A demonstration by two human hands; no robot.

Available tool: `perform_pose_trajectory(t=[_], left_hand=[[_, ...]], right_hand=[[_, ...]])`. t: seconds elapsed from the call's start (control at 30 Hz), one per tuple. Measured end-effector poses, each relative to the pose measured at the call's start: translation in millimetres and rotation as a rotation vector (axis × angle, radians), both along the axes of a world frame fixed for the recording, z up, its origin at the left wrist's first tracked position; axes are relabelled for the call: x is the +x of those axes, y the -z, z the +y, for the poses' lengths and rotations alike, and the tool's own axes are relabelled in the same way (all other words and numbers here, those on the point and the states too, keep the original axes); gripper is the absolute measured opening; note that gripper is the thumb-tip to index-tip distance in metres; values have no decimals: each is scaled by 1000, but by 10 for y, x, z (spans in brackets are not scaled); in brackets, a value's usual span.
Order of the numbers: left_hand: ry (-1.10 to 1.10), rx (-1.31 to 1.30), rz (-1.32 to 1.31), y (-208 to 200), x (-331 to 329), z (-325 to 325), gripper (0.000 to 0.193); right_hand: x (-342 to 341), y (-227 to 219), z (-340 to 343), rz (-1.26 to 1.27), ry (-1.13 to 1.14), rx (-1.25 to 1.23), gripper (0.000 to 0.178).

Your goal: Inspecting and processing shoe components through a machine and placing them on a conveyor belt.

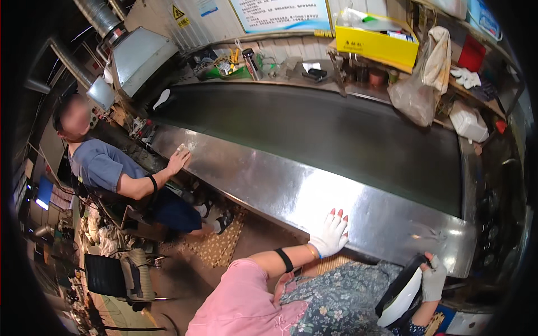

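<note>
My left hand (329, 235), in a white glove with bare fingertips, rests on the shiny metal ledge (252, 168) along the belt's near side. Its fingers are stretched out, with nothing in them. At the lower right, my right hand (433, 280), in a similar glove, is closed on the edge of a black shoe (396, 283) with a white sole (404, 297). The shoe is tilted over my floral apron (342, 291), and its lower part is partly hidden. Beyond the ledge lies a wide dark conveyor belt (314, 134). A white-and-black shoe (161, 99) lies at its far left end.
A co-worker (106, 162) on the left has one hand on the ledge. Behind the belt are a yellow box (375, 42), a thermos (251, 63) and a hanging plastic bag (413, 95). A chair (120, 277) stands at the lower left. Metal ducting (101, 19) hangs above.
</note>
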State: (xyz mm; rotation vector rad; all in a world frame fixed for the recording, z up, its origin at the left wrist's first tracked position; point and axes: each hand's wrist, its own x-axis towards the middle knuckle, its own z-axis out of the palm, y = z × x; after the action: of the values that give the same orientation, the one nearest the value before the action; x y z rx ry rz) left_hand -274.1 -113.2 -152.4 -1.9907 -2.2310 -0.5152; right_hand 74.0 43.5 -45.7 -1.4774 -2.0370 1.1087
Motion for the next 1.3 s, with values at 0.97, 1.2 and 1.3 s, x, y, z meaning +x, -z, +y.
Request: perform_pose_trajectory(t=[0.97, 1.2, 1.3], left_hand=[[-4, -36, 3, -37, -3, 10, 56], [-26, -21, -9, -34, 18, -4, 57], [-17, -41, 23, -63, 11, 3, 57]], right_hand=[[46, 12, -50, 21, -2, 21, 43], [27, -59, -88, -5, 3, 47, 43], [32, -66, -90, -8, 5, 63, 43]])
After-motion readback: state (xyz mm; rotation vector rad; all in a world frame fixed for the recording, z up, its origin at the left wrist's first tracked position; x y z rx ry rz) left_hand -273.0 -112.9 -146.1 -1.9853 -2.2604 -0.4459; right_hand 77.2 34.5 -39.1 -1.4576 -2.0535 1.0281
